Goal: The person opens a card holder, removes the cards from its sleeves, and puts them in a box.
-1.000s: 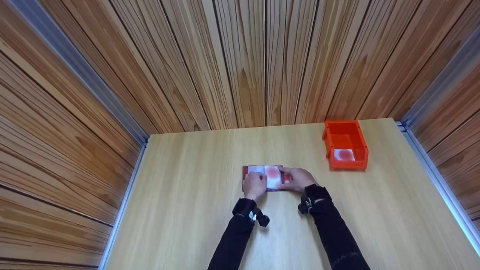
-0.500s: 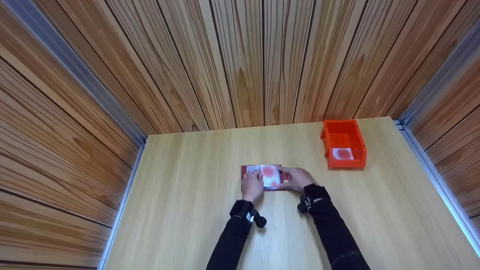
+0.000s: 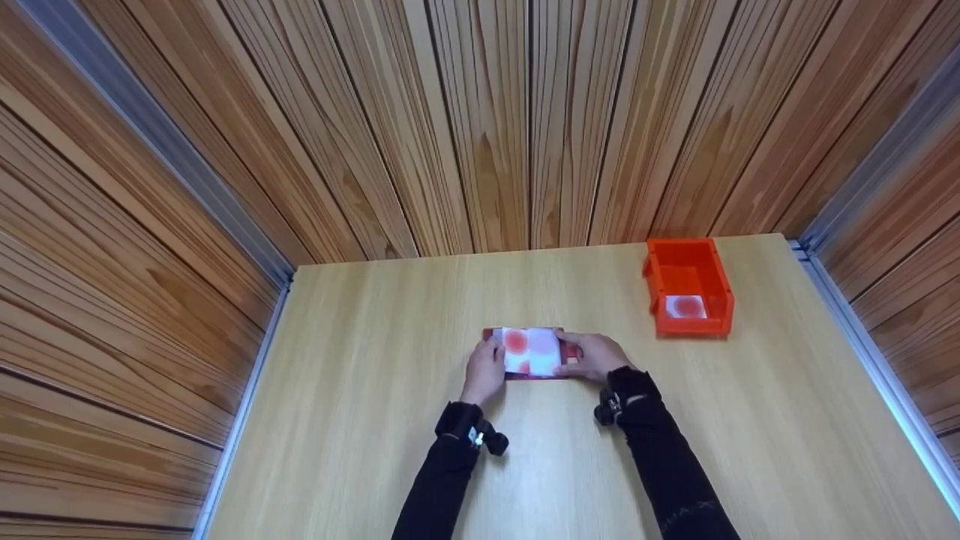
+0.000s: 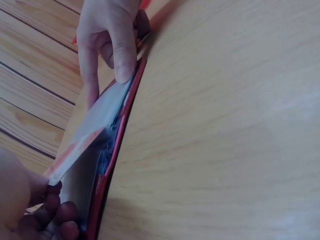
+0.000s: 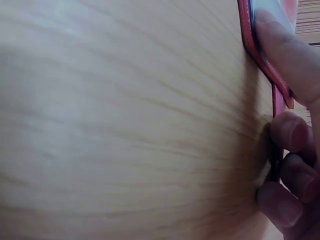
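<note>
A red card holder (image 3: 569,360) with clear sleeves lies opened flat on the table. My left hand (image 3: 484,369) pinches a white card (image 3: 516,345) with red round blotches at its left edge. In the left wrist view, that card (image 4: 75,154) tilts up at the side of my left hand, its other end at the sleeves (image 4: 107,145). My right hand (image 3: 598,357) grips the right part of the holder, thumb on the near edge and a finger on the far edge. The right wrist view shows the thumb on the holder's edge (image 5: 274,75), other fingers curled beside it.
An orange open-front bin (image 3: 694,327) stands at the back right of the table (image 3: 360,420), with a similar white card (image 3: 685,307) with a red blotch inside. Wood-plank walls (image 3: 495,135) rise behind and on both sides, with metal rails at the corners.
My left hand has moved left, drawing the blotched card leftward with it and baring a pale sleeve beside my right hand. The right hand and the holder stay about where they were.
</note>
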The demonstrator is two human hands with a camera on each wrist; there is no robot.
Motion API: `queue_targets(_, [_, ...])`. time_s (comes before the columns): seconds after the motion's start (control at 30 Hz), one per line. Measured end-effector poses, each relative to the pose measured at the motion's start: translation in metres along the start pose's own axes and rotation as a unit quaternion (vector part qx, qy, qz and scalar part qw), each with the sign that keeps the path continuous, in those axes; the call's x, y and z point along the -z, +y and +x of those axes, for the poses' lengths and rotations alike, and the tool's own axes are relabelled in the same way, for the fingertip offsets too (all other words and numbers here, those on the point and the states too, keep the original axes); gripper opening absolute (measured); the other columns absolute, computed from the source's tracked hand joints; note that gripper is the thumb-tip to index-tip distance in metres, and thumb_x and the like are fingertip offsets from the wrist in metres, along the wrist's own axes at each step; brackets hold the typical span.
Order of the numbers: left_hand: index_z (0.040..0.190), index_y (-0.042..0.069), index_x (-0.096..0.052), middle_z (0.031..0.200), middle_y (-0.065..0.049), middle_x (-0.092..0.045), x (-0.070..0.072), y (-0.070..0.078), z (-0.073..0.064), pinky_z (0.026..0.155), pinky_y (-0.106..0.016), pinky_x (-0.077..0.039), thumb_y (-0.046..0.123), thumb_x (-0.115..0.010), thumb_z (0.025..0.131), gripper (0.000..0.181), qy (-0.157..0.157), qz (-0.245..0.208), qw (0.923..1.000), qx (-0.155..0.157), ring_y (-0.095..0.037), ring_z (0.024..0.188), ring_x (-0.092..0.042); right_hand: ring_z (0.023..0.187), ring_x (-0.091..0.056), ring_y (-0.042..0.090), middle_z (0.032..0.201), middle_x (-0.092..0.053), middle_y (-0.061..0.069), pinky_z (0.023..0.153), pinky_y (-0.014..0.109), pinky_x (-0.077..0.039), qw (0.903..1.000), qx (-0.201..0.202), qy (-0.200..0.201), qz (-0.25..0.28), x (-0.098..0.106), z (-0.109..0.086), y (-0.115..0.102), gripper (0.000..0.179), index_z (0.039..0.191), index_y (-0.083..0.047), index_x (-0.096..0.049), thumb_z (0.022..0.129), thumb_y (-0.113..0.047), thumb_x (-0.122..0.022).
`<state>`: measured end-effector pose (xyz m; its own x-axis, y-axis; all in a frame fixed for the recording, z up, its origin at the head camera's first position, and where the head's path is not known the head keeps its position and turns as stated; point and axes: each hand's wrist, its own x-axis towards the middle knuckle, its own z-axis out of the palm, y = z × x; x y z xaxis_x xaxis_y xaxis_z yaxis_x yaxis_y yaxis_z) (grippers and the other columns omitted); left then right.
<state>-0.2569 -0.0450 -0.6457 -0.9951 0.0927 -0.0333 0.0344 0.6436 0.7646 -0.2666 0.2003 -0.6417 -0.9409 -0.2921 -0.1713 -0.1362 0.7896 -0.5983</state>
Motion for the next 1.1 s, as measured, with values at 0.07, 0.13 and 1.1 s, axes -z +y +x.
queue_targets(0.07, [0.095, 0.002, -0.059, 0.089, -0.007, -0.055, 0.001, -0.002, -0.001, 0.078, -0.036, -0.047, 0.010, -0.050, 0.108, 0.017, 0.005, 0.002, 1.0000, -0.003, -0.020, 0.083, -0.053, 0.137, -0.055, 0.037, 0.152, -0.055, 0.019, 0.114, 0.056, -0.042, 1.0000, -0.002, -0.001, 0.000, 0.000, 0.000, 0.000, 0.086, 0.155, -0.018, -0.047, 0.082, -0.041, -0.087])
queue_targets(0.13, [0.093, 0.002, -0.059, 0.088, -0.007, -0.055, 0.001, -0.004, -0.002, 0.077, -0.036, -0.048, 0.009, -0.051, 0.107, 0.018, 0.014, 0.008, 0.9998, -0.010, -0.020, 0.083, -0.053, 0.137, -0.055, 0.037, 0.152, -0.055, 0.019, 0.115, 0.055, -0.042, 1.0000, -0.005, -0.002, 0.001, 0.000, 0.000, 0.000, 0.086, 0.156, -0.018, -0.047, 0.083, -0.041, -0.087])
queue_targets(1.1, [0.090, 0.002, -0.058, 0.086, -0.009, -0.055, 0.013, -0.017, -0.005, 0.076, -0.038, -0.047, 0.008, -0.050, 0.106, 0.019, 0.071, -0.023, 0.9972, -0.008, -0.020, 0.081, -0.050, 0.132, -0.058, 0.036, 0.151, -0.055, 0.020, 0.113, 0.055, -0.043, 0.9999, -0.013, -0.006, -0.004, 0.001, -0.001, -0.003, 0.087, 0.157, -0.019, -0.046, 0.083, -0.040, -0.087])
